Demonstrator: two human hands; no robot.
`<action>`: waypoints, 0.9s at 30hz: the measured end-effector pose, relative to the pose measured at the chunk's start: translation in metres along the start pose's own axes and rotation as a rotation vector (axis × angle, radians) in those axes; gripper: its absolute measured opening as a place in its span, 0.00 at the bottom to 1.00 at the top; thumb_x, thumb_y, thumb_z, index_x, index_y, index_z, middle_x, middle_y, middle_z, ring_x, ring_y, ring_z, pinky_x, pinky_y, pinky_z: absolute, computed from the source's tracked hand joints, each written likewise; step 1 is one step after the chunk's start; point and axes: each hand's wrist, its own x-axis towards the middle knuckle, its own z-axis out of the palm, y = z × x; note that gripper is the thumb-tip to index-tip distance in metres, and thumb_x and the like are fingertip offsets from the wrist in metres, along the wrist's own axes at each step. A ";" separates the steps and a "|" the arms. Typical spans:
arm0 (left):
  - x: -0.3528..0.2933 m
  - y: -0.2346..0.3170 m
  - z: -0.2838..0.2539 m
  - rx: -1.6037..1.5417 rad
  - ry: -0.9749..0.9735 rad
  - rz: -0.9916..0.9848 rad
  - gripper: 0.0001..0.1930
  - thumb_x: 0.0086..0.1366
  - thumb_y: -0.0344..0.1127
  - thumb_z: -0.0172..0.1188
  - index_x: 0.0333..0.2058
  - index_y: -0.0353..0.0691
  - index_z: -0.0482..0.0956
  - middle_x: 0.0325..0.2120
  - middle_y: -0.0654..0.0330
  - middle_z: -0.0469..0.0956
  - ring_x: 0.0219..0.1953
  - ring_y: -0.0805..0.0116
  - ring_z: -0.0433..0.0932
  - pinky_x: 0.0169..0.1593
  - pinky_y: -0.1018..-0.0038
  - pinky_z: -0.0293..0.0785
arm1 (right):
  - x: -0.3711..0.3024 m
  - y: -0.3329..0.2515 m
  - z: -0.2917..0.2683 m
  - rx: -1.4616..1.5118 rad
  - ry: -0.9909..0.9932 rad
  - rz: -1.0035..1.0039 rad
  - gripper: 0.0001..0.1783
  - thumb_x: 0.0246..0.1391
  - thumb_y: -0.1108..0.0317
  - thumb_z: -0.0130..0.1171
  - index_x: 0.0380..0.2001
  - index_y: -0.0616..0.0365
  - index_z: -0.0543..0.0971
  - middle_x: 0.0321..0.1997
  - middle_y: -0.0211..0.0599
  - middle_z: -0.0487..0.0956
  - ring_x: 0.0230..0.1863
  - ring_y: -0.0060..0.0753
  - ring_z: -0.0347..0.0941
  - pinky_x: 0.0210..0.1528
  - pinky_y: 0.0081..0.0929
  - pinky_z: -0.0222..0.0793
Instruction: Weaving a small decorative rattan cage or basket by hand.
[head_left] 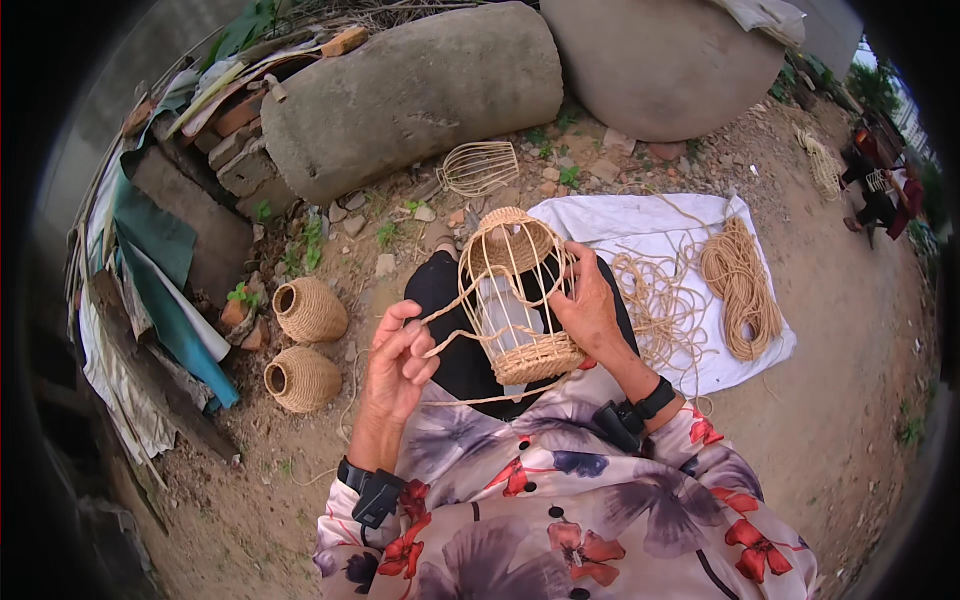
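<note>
A half-woven basket [540,360] rests on my lap, tilted, with woven bands at both ends and bare pale ribs between them. My right hand [592,308] grips the ribs on its right side, thumb across the front. Left of the basket, my left hand [395,360] pinches a twisted straw-coloured cord [452,344], which loops over to the ribs and passes between them. Another stretch of cord runs below the basket's near end. Something whitish shows behind the ribs; I cannot make out what it is.
Two finished cord-wound baskets [311,309] lie on the dirt at left. A bare rib frame [480,169] sits beyond my knees. On a white sack [765,365] at right are a coiled cord bundle [740,290] and loose strands. Large concrete pieces [415,95] stand behind; a person [885,190] is far right.
</note>
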 end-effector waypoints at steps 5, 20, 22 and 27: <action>-0.040 0.017 -0.071 -0.208 -0.138 -0.081 0.09 0.70 0.28 0.49 0.47 0.42 0.72 0.17 0.66 0.65 0.14 0.81 0.59 0.18 0.83 0.57 | 0.009 0.004 -0.001 0.086 0.027 0.026 0.37 0.41 0.71 0.58 0.59 0.58 0.64 0.41 0.44 0.77 0.32 0.35 0.72 0.41 0.33 0.69; -0.071 0.037 -0.172 0.797 0.958 -0.124 0.22 0.69 0.55 0.52 0.37 0.41 0.80 0.14 0.70 0.68 0.12 0.84 0.61 0.15 0.83 0.56 | 0.008 0.042 0.004 0.406 0.112 0.112 0.30 0.47 0.79 0.52 0.57 0.58 0.65 0.42 0.40 0.75 0.30 0.25 0.72 0.37 0.26 0.71; -0.076 0.046 -0.161 1.327 1.003 -0.079 0.24 0.69 0.56 0.54 0.34 0.38 0.81 0.14 0.70 0.69 0.13 0.84 0.63 0.16 0.83 0.58 | 0.006 0.042 0.001 0.427 0.085 0.146 0.30 0.48 0.78 0.52 0.57 0.57 0.65 0.42 0.40 0.75 0.32 0.24 0.72 0.37 0.26 0.71; -0.055 0.025 -0.033 0.773 0.204 -0.195 0.23 0.69 0.52 0.55 0.32 0.35 0.82 0.15 0.66 0.74 0.13 0.82 0.66 0.17 0.84 0.61 | 0.007 0.044 0.006 0.403 0.064 0.154 0.30 0.48 0.78 0.52 0.57 0.58 0.65 0.42 0.41 0.75 0.32 0.24 0.73 0.36 0.25 0.71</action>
